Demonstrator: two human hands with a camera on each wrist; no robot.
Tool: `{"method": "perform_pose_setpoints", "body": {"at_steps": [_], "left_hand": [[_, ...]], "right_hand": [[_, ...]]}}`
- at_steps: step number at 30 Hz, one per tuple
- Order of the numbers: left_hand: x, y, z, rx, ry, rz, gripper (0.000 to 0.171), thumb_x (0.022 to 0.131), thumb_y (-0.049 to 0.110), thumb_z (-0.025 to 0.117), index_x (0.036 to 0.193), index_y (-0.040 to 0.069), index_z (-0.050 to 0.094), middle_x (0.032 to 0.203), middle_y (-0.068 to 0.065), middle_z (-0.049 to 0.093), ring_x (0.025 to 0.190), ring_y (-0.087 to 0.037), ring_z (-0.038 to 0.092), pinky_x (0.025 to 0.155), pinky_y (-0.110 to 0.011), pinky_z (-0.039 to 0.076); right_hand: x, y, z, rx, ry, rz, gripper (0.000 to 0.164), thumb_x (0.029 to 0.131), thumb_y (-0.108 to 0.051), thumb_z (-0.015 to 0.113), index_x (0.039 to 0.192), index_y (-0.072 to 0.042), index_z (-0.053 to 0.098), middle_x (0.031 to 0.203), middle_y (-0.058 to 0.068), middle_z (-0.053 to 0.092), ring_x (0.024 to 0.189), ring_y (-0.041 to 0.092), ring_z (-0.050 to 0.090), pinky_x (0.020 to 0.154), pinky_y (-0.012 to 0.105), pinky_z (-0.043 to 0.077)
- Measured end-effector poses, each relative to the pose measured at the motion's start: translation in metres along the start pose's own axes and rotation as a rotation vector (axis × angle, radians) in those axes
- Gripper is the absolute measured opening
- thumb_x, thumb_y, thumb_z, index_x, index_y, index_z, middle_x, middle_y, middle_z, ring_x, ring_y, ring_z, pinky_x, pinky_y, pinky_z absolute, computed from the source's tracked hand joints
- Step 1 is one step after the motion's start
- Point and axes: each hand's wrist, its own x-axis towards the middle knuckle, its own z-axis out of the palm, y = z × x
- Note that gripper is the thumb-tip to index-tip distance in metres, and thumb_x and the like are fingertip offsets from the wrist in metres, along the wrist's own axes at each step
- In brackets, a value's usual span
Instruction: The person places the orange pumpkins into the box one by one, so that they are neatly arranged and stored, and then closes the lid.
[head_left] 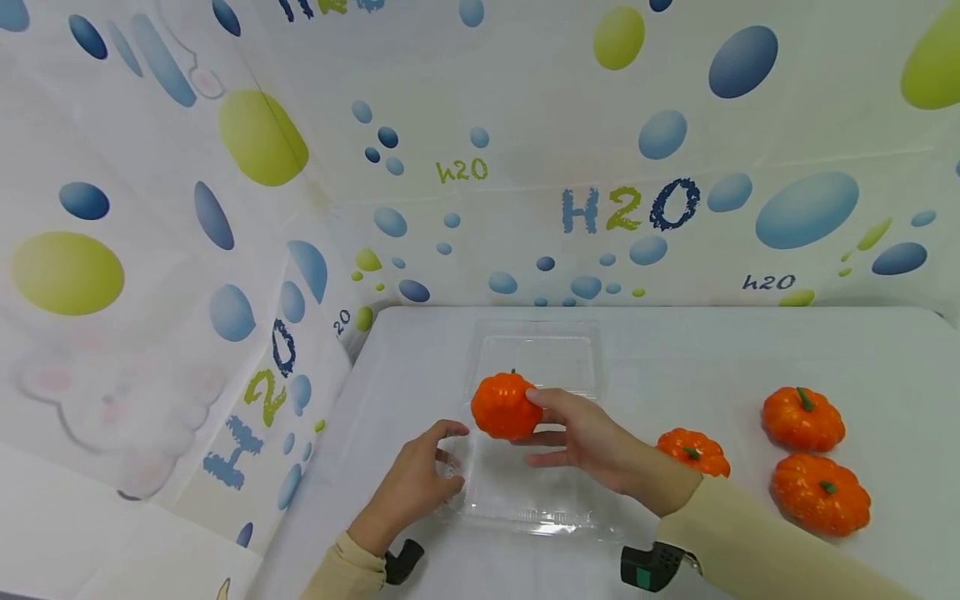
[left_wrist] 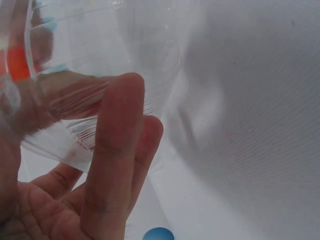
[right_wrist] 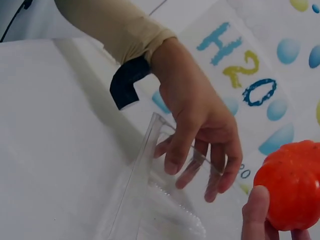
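My right hand holds an orange toy pumpkin between thumb and fingers, above the middle of a clear plastic clamshell box. The box lies with its lid folded back, away from me. At its left wall is my left hand, gripping the clear plastic between thumb and fingers. The left wrist view shows curled fingers against the ridged box wall. In the right wrist view the pumpkin is at the right edge, apart from the left hand.
Three more orange pumpkins lie on the white table at the right: one partly behind the right forearm, one farther back, another nearer. A printed curtain hangs behind the table and along its left side.
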Motion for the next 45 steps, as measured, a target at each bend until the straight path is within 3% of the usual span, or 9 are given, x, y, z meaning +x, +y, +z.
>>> {"method": "perform_pose_setpoints", "body": {"at_steps": [9,16,34,45], "left_hand": [[0.0,-0.001,0.0,-0.014,0.0,0.026,0.059,0.077,-0.005,0.076,0.131,0.01,0.055,0.134,-0.013,0.059,0.096,-0.025,0.065,0.06,-0.025,0.055],[0.0,-0.002,0.0,-0.029,0.007,0.049,0.057,0.077,-0.007,0.076,0.127,0.01,0.055,0.131,-0.013,0.06,0.096,-0.025,0.066,0.059,-0.025,0.055],[0.0,0.001,0.0,-0.034,0.009,0.032,0.051,0.076,-0.006,0.079,0.115,0.012,0.052,0.131,-0.017,0.06,0.097,-0.025,0.066,0.063,-0.027,0.055],[0.0,-0.004,0.001,-0.033,0.012,0.049,0.046,0.076,-0.006,0.079,0.105,0.012,0.048,0.136,-0.014,0.06,0.096,-0.025,0.067,0.067,-0.025,0.056]], "right_hand": [[0.017,0.016,0.005,-0.106,0.03,0.073,0.059,0.101,-0.045,0.055,0.14,-0.002,0.048,0.124,0.016,0.063,0.105,0.034,0.068,0.083,0.045,0.058],[0.025,0.023,0.007,-0.123,0.047,0.117,0.057,0.1,-0.041,0.059,0.138,0.0,0.049,0.121,0.015,0.064,0.101,0.034,0.068,0.081,0.041,0.059],[0.022,0.035,0.006,-0.11,0.061,0.158,0.056,0.099,-0.029,0.062,0.14,0.003,0.043,0.125,0.019,0.06,0.096,0.033,0.071,0.077,0.042,0.06],[0.023,0.038,0.012,-0.217,0.101,0.16,0.057,0.099,-0.033,0.062,0.141,0.0,0.042,0.12,0.015,0.062,0.09,0.028,0.071,0.074,0.037,0.06]]}}
